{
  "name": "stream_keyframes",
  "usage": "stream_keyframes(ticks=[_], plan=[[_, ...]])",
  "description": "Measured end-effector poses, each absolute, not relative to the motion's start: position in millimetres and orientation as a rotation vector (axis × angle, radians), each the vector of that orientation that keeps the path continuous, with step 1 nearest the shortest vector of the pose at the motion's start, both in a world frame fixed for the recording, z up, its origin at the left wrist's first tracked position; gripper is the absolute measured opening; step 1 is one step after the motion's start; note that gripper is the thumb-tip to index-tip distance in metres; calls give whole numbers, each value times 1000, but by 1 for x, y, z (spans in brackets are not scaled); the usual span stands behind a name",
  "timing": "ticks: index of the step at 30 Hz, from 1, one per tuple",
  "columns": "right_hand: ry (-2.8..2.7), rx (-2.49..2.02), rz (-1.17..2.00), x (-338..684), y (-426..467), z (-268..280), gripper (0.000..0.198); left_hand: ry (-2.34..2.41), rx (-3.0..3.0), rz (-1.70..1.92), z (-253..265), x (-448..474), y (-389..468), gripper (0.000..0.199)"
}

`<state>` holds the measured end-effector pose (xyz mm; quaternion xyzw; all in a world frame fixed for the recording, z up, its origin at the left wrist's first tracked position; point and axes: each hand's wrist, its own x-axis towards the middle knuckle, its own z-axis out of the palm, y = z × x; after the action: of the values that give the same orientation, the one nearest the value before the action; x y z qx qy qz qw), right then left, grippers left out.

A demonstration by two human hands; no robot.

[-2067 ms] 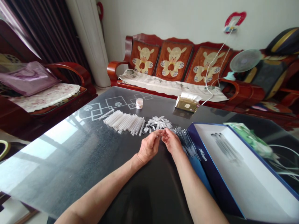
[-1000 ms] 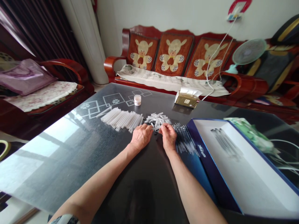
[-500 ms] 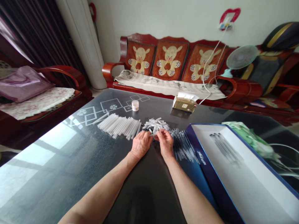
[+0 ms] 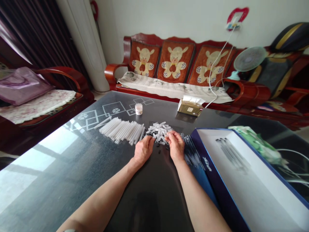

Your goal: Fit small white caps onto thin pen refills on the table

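Observation:
My left hand (image 4: 144, 150) is closed beside the right end of a row of translucent white pen barrels (image 4: 122, 130); whatever its fingers hold is hidden. My right hand (image 4: 176, 145) has thumb and forefinger pinched together at the right edge of a heap of short white pen caps (image 4: 159, 130). What lies in that pinch is too small to make out. A few little black pieces (image 4: 159, 146) are scattered on the dark table between the hands. Just right of my right hand lies a bundle of thin dark pen refills (image 4: 193, 153), partly covered by it.
A blue-edged box (image 4: 251, 180) with a white inside holds several pens (image 4: 230, 151). Past it lies a green plastic package (image 4: 258, 141) with white cords. Farther back on the table (image 4: 79, 170) stand a small round jar (image 4: 138, 109) and a tissue pack (image 4: 190, 105).
My hands have moved apart from their meeting point over a small white piece. The right hand has shifted right, the left slightly left, and black pieces now show between them.

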<state>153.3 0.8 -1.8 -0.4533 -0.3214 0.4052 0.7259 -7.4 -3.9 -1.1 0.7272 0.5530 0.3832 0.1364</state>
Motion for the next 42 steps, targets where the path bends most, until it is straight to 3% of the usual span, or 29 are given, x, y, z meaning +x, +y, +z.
stream_keyframes(ticks=[9, 16, 42], plan=[[-1297, -1345, 160, 156, -5, -6, 23, 1590, 2298, 1195, -10, -8, -1, 28], [-1469, -1397, 41, 154, -4, -17, 11, 1667, 2345, 1069, -8, -8, 1, 30], [-1608, -1207, -121, 148, -6, -10, 17, 1729, 2374, 1104, 11, -9, -4, 25]])
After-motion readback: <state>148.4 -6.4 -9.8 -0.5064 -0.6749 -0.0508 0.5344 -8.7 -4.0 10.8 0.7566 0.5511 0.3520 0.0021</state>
